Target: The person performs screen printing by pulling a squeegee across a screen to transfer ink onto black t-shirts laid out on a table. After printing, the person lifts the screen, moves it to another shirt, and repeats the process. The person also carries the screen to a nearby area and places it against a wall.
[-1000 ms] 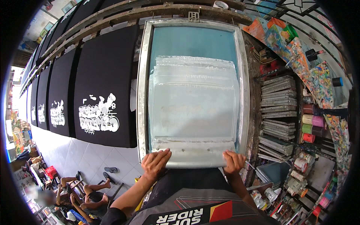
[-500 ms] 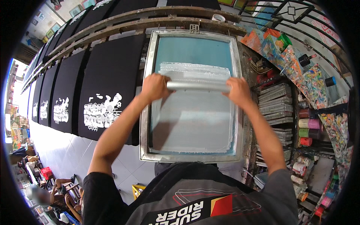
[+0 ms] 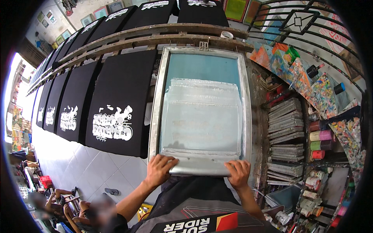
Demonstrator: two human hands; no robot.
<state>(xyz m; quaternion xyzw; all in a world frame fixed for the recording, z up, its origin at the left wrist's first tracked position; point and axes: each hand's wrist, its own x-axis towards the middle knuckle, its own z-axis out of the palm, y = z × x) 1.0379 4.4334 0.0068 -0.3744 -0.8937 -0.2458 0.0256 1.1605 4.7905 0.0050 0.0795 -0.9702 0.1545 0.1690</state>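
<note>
A metal-framed printing screen (image 3: pixel 157 101) with blue-green mesh lies in front of me. A broad smear of white ink (image 3: pixel 205 95) covers much of its mesh, with ridges toward the far end. At the near end of the screen rests a wide silver squeegee (image 3: pixel 200 166), tilted low toward me. My left hand (image 3: pixel 161 170) grips its left end, fingers over the top. On its right end my right hand (image 3: pixel 238 173) is closed in the same way. Both thumbs are mostly hidden, and so is whatever lies beneath the screen.
Black shirts (image 3: pixel 120 83) on boards, several with white prints, line up at left. Wooden rails (image 3: pixel 155 34) run behind, holding a tape roll (image 3: pixel 227 35). To the right are stacked frames (image 3: pixel 286 120) and ink pots (image 3: pixel 321 135). People sit at lower left near a slipper (image 3: pixel 111 191).
Both hands have pulled the squeegee from the screen's middle to its near end, and it now leans flatter. The whole view has shifted, showing more shirts behind the rails.
</note>
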